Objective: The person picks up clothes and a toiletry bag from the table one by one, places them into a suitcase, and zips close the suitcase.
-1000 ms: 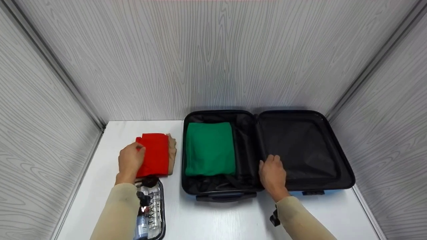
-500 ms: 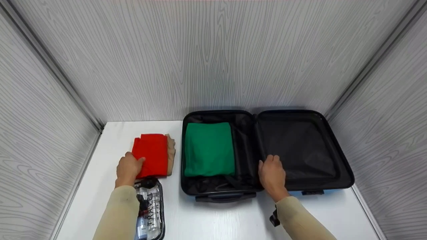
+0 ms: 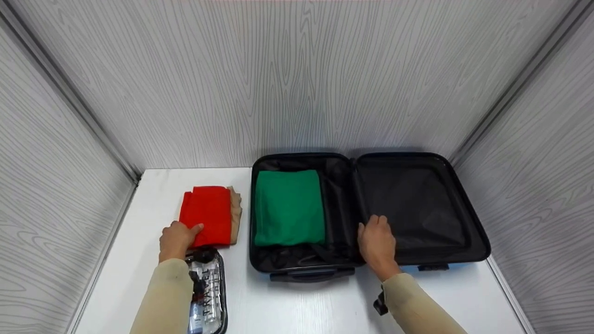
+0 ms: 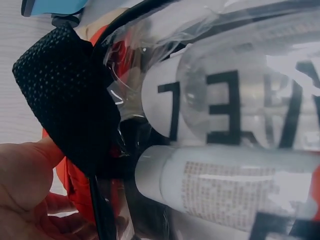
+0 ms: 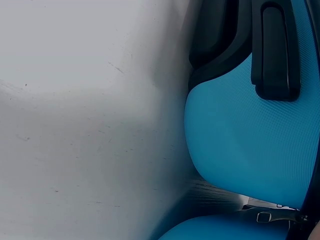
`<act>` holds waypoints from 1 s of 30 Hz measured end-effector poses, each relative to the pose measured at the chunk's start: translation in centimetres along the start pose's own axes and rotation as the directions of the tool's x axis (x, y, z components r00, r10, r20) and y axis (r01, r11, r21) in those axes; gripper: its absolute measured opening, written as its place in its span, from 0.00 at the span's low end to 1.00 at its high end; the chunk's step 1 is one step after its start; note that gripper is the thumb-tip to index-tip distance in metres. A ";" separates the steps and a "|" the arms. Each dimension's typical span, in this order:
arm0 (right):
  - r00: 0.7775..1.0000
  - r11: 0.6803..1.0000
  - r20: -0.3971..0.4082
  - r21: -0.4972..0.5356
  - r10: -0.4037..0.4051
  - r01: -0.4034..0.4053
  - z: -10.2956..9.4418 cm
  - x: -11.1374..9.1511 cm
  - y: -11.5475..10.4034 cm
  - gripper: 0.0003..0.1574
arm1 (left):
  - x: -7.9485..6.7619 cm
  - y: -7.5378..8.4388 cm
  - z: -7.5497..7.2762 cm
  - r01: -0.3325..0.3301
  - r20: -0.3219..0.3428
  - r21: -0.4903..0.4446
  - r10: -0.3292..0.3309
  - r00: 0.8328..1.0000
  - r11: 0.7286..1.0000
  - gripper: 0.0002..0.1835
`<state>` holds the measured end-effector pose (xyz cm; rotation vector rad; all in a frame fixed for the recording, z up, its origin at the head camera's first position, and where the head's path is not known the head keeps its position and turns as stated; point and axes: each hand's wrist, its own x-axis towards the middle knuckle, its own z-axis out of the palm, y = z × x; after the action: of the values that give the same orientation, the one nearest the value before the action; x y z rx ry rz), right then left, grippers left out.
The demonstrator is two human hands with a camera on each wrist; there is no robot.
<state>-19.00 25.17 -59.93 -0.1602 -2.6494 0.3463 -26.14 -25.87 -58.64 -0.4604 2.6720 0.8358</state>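
At the near left corner of a folded red garment [image 3: 209, 213], my left hand [image 3: 176, 239] pinches the cloth, thumb on top and fingers at the side edge. Red fabric shows between thumb and fingers in the left wrist view. Beige folded cloth [image 3: 236, 215] peeks out from beneath the red one. My right hand [image 3: 378, 243] grips the middle rim of an open suitcase [image 3: 408, 204], thumb on one side and fingertips over the other; the right wrist view shows only a sliver of that hand. A folded green garment [image 3: 290, 208] lies in the suitcase's left half.
A clear toiletry bag [image 3: 211, 287] lettered TRAVEL, with several bottles inside, lies just in front of the red garment, partly under the left forearm. The suitcase's blue shell [image 5: 240, 135] and black handle [image 5: 275, 55] face the near side. Walls [image 3: 297, 83] enclose the white table [image 3: 297, 311].
My left hand has come down and toward me along the red garment's left edge, and its fingers now take hold of the near corner. The right hand stays on the suitcase rim.
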 end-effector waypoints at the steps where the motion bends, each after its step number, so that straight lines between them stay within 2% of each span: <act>1: 1.000 1.000 -0.004 -0.002 -0.003 0.003 0.0 0.0 0.0 0.19 | 0.0 0.1 0.0 0.003 -0.004 0.008 -0.003 1.000 1.000 0.41; 6: 1.000 1.000 -0.014 -0.008 -0.010 0.010 0.0 0.0 0.1 0.19 | 0.2 0.4 0.2 0.004 -0.044 0.018 -0.004 0.999 1.000 0.43; 12: 1.000 0.999 -0.020 -0.028 -0.024 0.024 0.0 -0.1 0.1 0.19 | 0.4 0.6 0.2 -0.002 -0.075 -0.035 -0.001 0.997 0.999 0.44; 15: 0.999 0.999 -0.027 -0.041 -0.030 0.029 0.1 0.0 0.1 0.19 | 0.6 0.8 0.0 -0.004 -0.068 -0.071 -0.001 0.998 0.997 0.43; 19: 0.999 0.999 -0.023 -0.040 -0.023 0.022 0.1 0.1 0.0 0.20 | 0.7 0.9 -0.6 -0.019 -0.055 -0.125 0.012 0.998 0.992 0.36; 22: 1.000 0.999 -0.013 -0.034 -0.013 0.013 0.2 0.1 0.0 0.20 | 0.7 1.1 -1.0 -0.033 -0.025 -0.146 0.030 0.999 0.989 0.33; 26: 1.000 0.999 -0.010 -0.032 -0.009 0.009 0.4 0.3 0.0 0.20 | 0.7 1.9 -1.5 -0.043 0.007 -0.201 0.045 0.999 0.979 0.33; 30: 1.000 1.000 -0.008 -0.023 -0.005 0.004 0.5 0.5 0.1 0.20 | 0.6 3.0 -1.9 -0.074 0.010 -0.247 0.079 0.997 0.966 0.35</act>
<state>-19.70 25.25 -60.16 -0.1624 -2.6465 0.3137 -28.19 -24.77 -55.88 -0.4042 2.5931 1.1973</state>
